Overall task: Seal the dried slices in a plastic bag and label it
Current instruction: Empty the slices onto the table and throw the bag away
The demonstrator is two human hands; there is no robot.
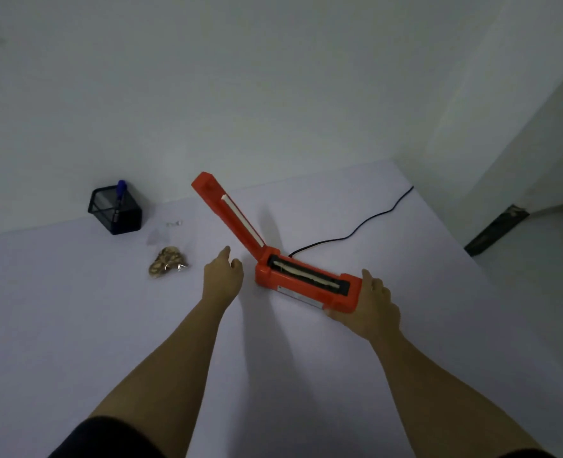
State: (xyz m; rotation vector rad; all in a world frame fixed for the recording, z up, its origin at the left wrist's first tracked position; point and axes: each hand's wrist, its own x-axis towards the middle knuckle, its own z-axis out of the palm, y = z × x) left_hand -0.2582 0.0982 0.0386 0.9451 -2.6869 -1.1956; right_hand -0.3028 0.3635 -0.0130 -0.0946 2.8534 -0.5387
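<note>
An orange heat sealer lies on the white table with its lid arm raised up and to the left. My right hand grips the near right end of its base. My left hand hovers just left of the hinge end, fingers loosely curled and holding nothing. A clear plastic bag with brown dried slices lies on the table to the left of my left hand. A blue marker stands in a black mesh pen holder at the back left.
A black power cord runs from the sealer back to the right along the table. A small clear scrap lies near the pen holder. The wall stands right behind the table, whose right edge drops to the floor.
</note>
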